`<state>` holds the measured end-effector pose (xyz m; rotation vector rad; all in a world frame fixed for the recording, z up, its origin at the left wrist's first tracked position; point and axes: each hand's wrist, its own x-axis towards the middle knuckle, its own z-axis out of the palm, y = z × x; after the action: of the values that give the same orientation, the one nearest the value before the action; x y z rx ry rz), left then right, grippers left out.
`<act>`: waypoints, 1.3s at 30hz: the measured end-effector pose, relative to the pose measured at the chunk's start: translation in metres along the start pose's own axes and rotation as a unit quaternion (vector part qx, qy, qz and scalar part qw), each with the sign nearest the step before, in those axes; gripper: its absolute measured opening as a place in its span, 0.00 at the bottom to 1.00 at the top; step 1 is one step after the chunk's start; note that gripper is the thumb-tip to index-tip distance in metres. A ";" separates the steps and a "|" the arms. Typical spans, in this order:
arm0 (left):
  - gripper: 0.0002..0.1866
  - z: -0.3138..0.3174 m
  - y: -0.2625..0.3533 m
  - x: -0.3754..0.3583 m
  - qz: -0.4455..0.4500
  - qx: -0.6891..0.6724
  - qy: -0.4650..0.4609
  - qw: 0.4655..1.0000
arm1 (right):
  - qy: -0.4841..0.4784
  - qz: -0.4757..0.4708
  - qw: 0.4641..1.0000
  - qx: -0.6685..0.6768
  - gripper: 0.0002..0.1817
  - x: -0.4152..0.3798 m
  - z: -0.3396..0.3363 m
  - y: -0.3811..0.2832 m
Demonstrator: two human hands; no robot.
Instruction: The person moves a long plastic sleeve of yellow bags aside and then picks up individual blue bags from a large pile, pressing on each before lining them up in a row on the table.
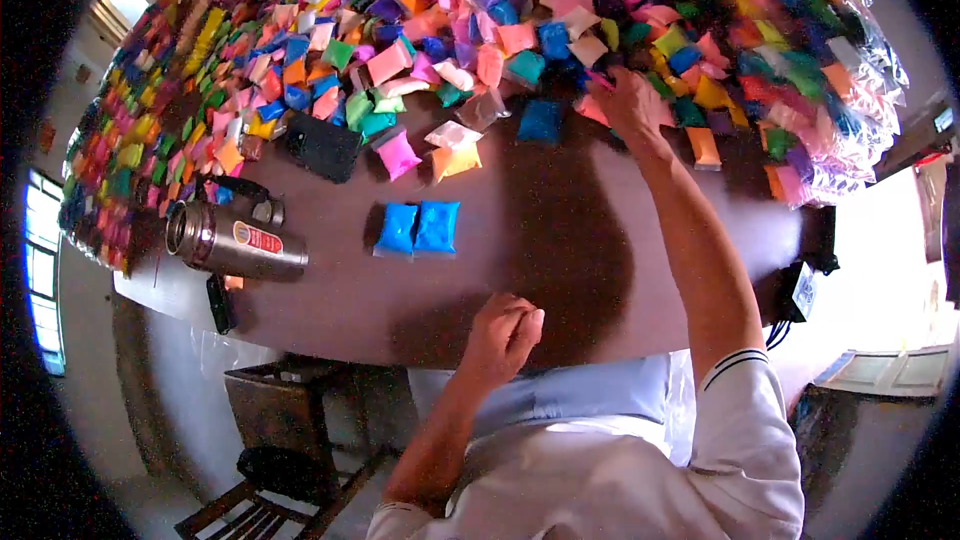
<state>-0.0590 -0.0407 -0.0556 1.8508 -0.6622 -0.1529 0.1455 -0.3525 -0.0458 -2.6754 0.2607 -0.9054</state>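
So the biggest thing here is the brown table [340,310], and its far side is being buried under a huge heap of colorful packets [390,62]. The near edge of that heap is being reached into by the right hand [635,108], palm down. A small magenta piece [601,80] is being met by the right fingertips — whether it's being pinched or just touched can't be told, and how far apart those fingers are being kept can't be made out either. The left hand [502,340] is being held over the table's near edge, fingers being kept together and curled in, thumb drawn against them.

Well to the left of the left fingers, a steel flask [235,242] is being laid out on its side. Beyond those fingers and leftward, a black pouch [322,147] is being lined up against the heap's edge. Two blue packets [416,228] are being kept side by side, a bit beyond and left of the left fingers. Smaller again, a pink packet [397,155] is being sat farther out — between the blue pair and the heap.
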 end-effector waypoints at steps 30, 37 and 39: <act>0.12 -0.002 -0.004 -0.008 -0.059 -0.078 -0.001 0.995 | -0.365 0.390 0.622 0.573 0.10 -0.162 -0.106 -0.080; 0.15 0.000 0.006 -0.001 0.007 0.039 0.028 0.999 | -0.399 0.338 0.673 0.523 0.12 -0.180 -0.116 -0.105; 0.15 0.001 0.004 -0.003 -0.018 0.030 0.012 0.999 | -0.397 0.314 0.681 0.530 0.13 -0.172 -0.125 -0.106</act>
<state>-0.0630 -0.0411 -0.0528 1.9200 -0.6230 -0.1364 -0.0582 -0.2361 -0.0120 -1.4316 0.2791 0.3409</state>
